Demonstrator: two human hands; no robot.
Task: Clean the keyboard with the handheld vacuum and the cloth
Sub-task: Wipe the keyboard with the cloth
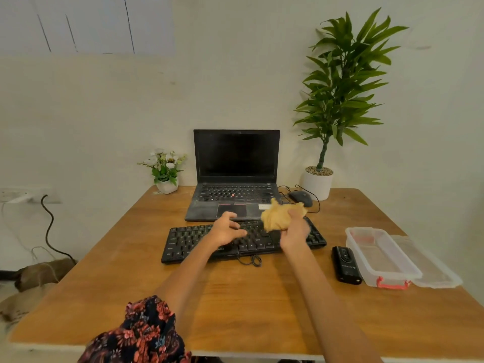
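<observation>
Fingers (294, 214) of the right hand (293, 231) squeeze the yellow cloth (277, 214). Left hand (225, 229) fingers spread apart beside it, above the black keyboard (188, 239).

- My wooden table (110, 271) stands against a plain pale wall (235, 74).
- A tall potted plant (340, 82) rises at my right.
- Wall socket (18, 196) low at my left.

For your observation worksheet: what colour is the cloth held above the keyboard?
Tan-yellow, a pale mustard. The cloth shows best in the head view, its only view.
</observation>
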